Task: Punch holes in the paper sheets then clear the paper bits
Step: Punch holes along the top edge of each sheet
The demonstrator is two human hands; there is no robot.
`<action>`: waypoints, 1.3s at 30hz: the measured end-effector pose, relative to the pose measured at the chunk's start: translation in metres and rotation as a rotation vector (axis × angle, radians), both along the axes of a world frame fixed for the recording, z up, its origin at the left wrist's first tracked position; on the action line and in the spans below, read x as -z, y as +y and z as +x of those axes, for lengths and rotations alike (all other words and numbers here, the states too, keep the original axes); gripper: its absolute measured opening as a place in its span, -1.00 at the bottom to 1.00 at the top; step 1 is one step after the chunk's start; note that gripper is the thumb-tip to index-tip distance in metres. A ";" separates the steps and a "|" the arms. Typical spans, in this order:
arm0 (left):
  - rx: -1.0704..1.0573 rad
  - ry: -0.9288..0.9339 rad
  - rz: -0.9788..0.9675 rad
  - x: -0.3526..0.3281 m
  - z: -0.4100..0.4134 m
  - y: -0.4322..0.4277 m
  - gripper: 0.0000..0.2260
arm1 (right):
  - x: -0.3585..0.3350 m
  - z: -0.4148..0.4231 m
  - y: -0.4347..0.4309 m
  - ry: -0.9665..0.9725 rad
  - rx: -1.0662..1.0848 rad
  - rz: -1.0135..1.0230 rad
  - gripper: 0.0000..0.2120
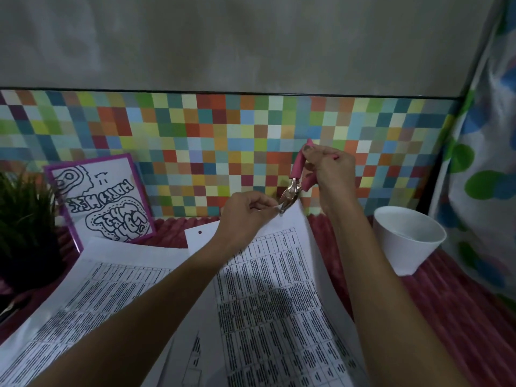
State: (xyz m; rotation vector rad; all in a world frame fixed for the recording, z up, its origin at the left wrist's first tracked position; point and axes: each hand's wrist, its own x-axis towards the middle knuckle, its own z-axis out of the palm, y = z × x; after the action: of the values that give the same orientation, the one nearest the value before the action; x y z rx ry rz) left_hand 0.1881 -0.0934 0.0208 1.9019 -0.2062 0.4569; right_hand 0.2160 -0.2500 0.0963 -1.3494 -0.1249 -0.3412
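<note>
Our right hand grips the pink handles of the single-hole punch, fingers curled round them, with the metal head pointing down at the raised top edge of a printed sheet. We cannot tell whether the head is already biting the paper. Our left hand pinches that same edge just beside the punch head, thumb and fingertips closed on the paper, lifting its far end off the surface. The sheet runs from there down towards us, covered in dense tables of text. A second sheet lies under it, showing one punched hole near its top edge, and a third sheet lies to the left. All rest on a red ribbed cloth. A white cup stands to the right, apart from the papers. At the left, a framed drawing leans against the checkered wall panel, beside a green plant.
</note>
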 end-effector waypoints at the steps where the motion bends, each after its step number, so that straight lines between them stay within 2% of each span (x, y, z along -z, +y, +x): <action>1: 0.006 -0.004 -0.005 0.000 -0.001 -0.001 -0.95 | 0.000 0.000 0.002 -0.005 0.033 0.001 -0.88; 4: 0.014 -0.011 -0.026 -0.002 -0.001 -0.002 -0.96 | 0.000 -0.002 0.005 -0.011 0.091 0.063 -0.96; 10: 0.054 0.007 0.013 0.002 -0.007 -0.009 -0.97 | 0.004 0.001 0.006 0.034 0.160 0.221 -0.87; 16: 0.044 -0.048 0.094 0.002 -0.014 -0.016 -0.98 | 0.007 0.003 -0.001 0.084 0.181 0.203 -0.91; 18: 0.052 -0.026 0.064 0.001 -0.014 -0.015 -0.97 | 0.004 0.001 -0.005 0.110 0.130 0.199 -0.91; 20: 0.068 0.023 0.010 -0.002 -0.015 -0.014 -0.95 | 0.000 -0.001 -0.009 0.150 0.085 0.220 -0.83; 22: 0.053 0.041 0.021 -0.006 -0.015 -0.018 -0.95 | -0.004 -0.003 -0.010 0.170 0.078 0.212 -0.85; 26: -0.087 -0.027 0.110 -0.011 -0.012 -0.027 -0.98 | -0.010 -0.009 0.000 0.070 0.142 0.120 -0.96; 28: -0.146 -0.076 0.161 -0.012 -0.012 -0.028 -0.96 | -0.011 -0.011 0.006 0.010 0.152 0.074 -0.94; 32: -0.237 -0.128 0.411 -0.012 -0.012 -0.023 -0.94 | -0.012 -0.016 0.014 -0.056 0.204 0.012 -0.88; 34: -0.231 -0.076 0.389 -0.010 -0.010 -0.014 -0.90 | -0.015 -0.016 0.013 -0.089 0.220 -0.002 -0.88; 36: -0.146 -0.029 0.289 -0.008 -0.008 -0.003 -0.89 | -0.018 -0.014 0.005 -0.133 0.234 -0.115 -0.88; 39: -0.031 -0.031 0.157 -0.011 -0.012 0.005 -0.86 | -0.019 -0.013 -0.012 -0.122 0.081 -0.478 -0.78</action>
State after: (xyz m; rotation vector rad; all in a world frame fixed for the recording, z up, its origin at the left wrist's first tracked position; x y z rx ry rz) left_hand 0.1760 -0.0882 0.0318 2.0543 -0.2393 0.5034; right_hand 0.2030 -0.2615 0.1150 -1.8093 -0.2663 -0.4817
